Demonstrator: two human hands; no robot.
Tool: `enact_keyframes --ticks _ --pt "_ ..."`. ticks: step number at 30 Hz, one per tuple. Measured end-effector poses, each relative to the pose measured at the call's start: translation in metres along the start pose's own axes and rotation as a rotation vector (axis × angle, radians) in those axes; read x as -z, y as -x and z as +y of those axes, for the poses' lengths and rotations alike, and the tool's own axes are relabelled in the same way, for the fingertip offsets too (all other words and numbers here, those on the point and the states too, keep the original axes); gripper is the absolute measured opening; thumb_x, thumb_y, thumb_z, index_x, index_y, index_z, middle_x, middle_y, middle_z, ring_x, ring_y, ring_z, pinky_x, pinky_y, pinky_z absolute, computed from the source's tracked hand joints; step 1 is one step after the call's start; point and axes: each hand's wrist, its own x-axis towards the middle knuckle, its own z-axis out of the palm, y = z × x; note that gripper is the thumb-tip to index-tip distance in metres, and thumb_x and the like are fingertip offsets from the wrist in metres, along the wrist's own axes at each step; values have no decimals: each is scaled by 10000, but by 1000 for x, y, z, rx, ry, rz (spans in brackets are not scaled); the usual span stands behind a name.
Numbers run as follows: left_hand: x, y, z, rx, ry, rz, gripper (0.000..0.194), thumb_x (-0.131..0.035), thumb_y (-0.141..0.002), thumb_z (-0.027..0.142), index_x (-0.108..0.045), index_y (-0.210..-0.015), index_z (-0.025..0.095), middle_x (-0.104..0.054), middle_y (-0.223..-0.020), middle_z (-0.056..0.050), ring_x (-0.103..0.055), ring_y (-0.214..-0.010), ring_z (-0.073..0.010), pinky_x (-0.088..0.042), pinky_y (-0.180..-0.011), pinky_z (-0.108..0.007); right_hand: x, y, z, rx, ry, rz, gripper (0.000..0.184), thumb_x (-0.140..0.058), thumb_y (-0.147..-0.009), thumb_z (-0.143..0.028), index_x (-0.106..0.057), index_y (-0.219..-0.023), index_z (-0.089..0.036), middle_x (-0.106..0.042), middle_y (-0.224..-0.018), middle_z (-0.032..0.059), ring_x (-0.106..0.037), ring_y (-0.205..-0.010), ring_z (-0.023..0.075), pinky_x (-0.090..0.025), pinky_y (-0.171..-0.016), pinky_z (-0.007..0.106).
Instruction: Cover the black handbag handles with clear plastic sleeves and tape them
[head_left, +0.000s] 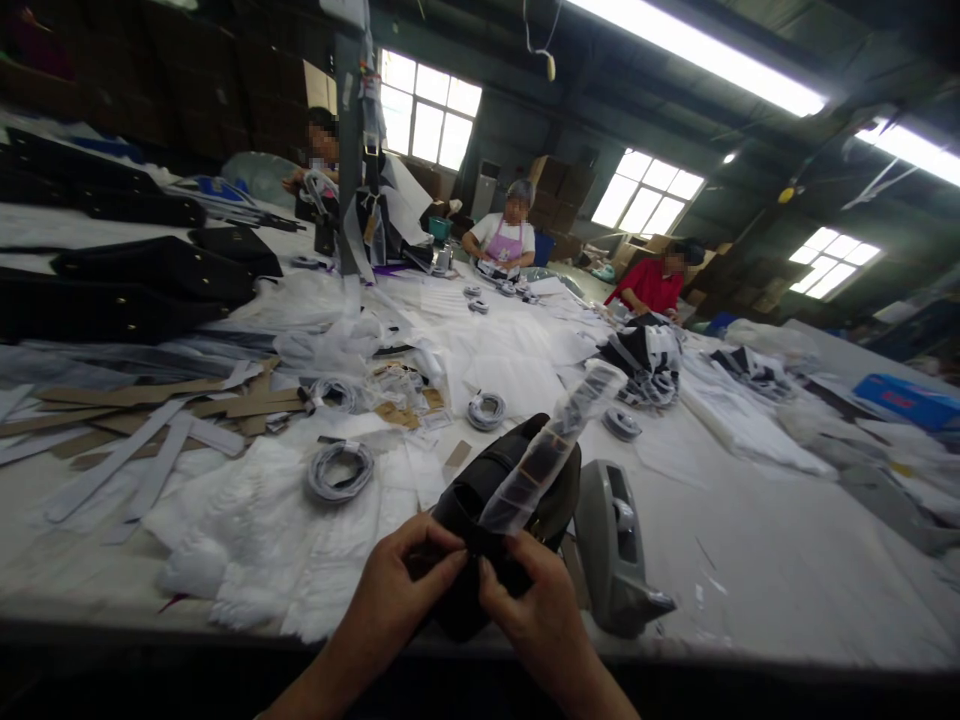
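A black bag point(457, 600) stands at the table's front edge, right before me. My left hand point(409, 575) pinches its near upper edge between thumb and fingertips. Close beside it, my right hand point(536, 595) pinches the same edge, thumb and forefinger pressed together. Whether a small part lies between the fingertips is too dark to make out. A strip wrapped in clear plastic point(551, 455) sticks up from the bag, slanting to the upper right. Just right of the bag sits a grey tape dispenser point(619, 550).
Coiled grey cords point(340, 470) lie about the table, with white foam sheets point(247, 520) and cardboard strips point(150, 420) at left. Black bags point(127, 290) are piled at far left. Several people work across the table. A blue box point(907, 400) stands at right.
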Motion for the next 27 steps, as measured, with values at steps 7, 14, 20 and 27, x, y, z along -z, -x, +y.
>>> enact_keyframes --ticks 7,14,20,27 --pt "-1 1 5 -15 -16 37 152 -703 -797 330 -653 -799 187 -655 -763 10 -639 -725 -161 -495 -674 -234 -7 0 0 -27 63 51 186 -561 -811 -202 -677 -955 -186 -716 -898 42 -657 -823 208 -498 -753 270" --pt "-8 -6 5 -19 -71 66 117 -688 -765 267 -607 -806 193 -622 -727 19 -612 -676 -154 -497 -631 -225 -10 -1 10 31 128 49 248 -555 -824 -192 -643 -1055 -166 -705 -971 84 -660 -900 241 -502 -804 321" --pt "-12 9 -8 -69 -50 170 180 -674 -801 376 -650 -851 205 -667 -816 -16 -655 -789 -194 -536 -696 -241 13 -5 6 188 158 -120 195 -579 -873 -160 -655 -1047 -204 -714 -988 67 -661 -931 225 -506 -810 302" --pt "-23 32 -33 1 -60 199 288 -732 -734 457 -719 -856 196 -691 -803 -36 -657 -739 -199 -529 -674 -241 48 -27 10 275 227 29 121 -612 -893 -217 -698 -977 -204 -737 -939 70 -691 -887 223 -540 -784 299"
